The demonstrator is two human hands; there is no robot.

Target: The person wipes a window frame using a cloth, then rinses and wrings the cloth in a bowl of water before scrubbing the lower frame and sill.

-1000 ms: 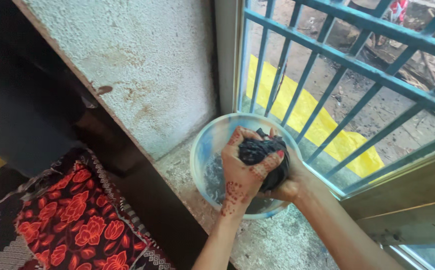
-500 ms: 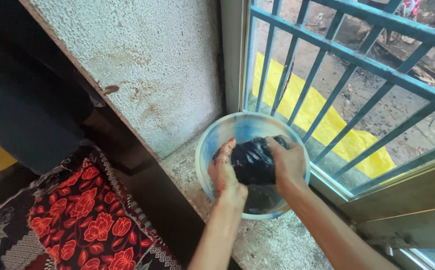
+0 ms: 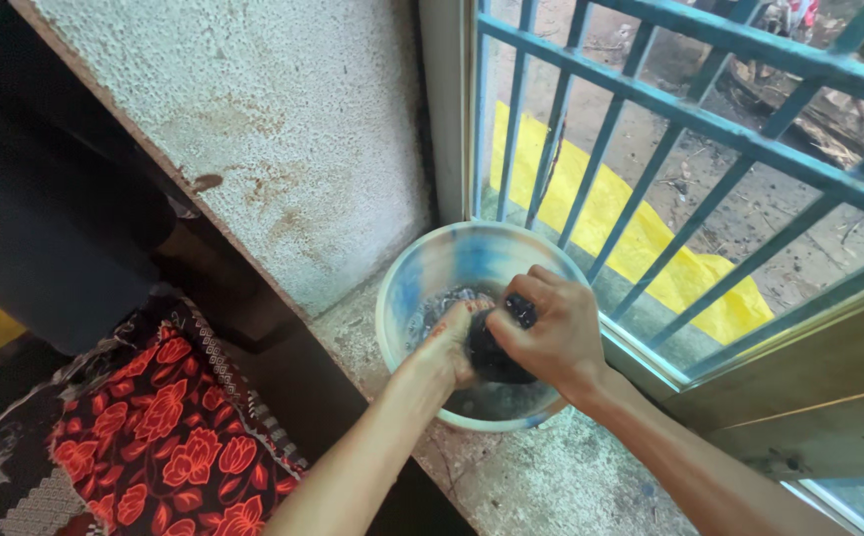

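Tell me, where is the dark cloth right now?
The dark cloth is bunched between the left hand and right hand, inside the pale basin on the concrete ledge, just beside the blue window bars.

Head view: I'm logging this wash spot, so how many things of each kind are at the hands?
Hands: 2, left, right
Bowl: 1
Dark cloth: 1
Total: 4

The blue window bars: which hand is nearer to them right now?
Right. The right hand grips the dark cloth on the side of the bowl next to the blue window bars; the left hand holds the cloth's far side, toward the wall.
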